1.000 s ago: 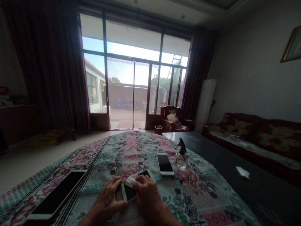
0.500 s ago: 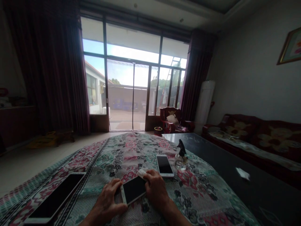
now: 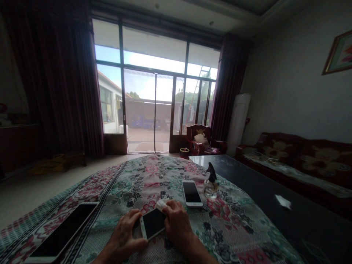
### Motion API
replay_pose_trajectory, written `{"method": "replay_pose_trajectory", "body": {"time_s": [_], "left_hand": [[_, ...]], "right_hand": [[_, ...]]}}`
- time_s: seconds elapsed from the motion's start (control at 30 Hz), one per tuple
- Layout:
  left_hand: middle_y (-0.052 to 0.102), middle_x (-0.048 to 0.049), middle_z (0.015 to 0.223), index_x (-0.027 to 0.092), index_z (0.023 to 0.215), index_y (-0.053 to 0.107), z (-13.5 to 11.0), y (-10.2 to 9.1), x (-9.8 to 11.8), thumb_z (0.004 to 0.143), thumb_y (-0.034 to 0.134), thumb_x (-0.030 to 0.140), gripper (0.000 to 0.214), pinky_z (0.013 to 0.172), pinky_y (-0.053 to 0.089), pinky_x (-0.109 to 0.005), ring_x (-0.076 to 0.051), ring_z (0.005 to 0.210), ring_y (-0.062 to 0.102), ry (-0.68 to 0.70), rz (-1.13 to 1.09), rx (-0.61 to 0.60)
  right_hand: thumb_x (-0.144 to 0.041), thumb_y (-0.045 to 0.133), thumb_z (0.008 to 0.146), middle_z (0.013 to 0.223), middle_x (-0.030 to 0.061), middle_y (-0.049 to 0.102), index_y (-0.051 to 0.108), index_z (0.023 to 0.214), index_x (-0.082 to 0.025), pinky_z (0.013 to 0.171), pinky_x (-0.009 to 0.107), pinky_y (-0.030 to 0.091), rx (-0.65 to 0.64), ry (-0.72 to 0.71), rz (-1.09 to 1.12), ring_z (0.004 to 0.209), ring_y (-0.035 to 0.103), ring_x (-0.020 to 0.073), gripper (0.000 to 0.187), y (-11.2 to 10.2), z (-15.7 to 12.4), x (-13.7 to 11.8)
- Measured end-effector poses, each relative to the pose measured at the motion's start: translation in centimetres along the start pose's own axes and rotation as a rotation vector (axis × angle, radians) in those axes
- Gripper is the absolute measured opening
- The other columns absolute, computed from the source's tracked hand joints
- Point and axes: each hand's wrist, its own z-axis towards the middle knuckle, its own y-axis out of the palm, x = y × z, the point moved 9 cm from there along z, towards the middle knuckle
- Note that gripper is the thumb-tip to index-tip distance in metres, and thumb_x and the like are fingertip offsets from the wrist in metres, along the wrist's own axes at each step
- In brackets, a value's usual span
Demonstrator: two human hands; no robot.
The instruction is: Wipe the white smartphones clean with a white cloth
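A white phone with a dark screen (image 3: 152,224) lies on the floral cloth (image 3: 233,234) right in front of me. My left hand (image 3: 125,236) grips the phone's near left end, thumb along its lower edge. My right hand (image 3: 177,225) is closed on a small white wipe (image 3: 161,204) and presses it onto the far right part of the screen.
A second white phone (image 3: 191,193) lies just beyond my right hand, beside a small glass spray bottle (image 3: 211,182). A larger phone (image 3: 62,234) lies at the near left. A dark glossy table (image 3: 288,220) with a white scrap (image 3: 283,201) stands to the right, a red sofa (image 3: 308,157) behind it.
My right hand slid the wipe from the middle of the screen up to its far right end. The screen is uncovered now. My left hand stayed on the phone.
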Motion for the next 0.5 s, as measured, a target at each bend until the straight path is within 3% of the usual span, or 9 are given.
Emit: {"method": "replay_pose_trajectory", "body": {"time_s": [0.5], "left_hand": [[0.054,-0.0124,0.133,0.016,0.117,0.061,-0.4,-0.81,0.92,0.054,0.073,0.027,0.065,0.106,0.037,-0.038,-0.032,0.122,0.05,0.045,-0.033,0.033]], "right_hand": [[-0.006,0.044,0.07,0.112,0.0016,0.061,0.066,0.102,-0.026,0.092,0.029,0.038,0.032,-0.048,0.032,0.101,0.051,0.0197,0.043,0.47,0.19,-0.17]]}}
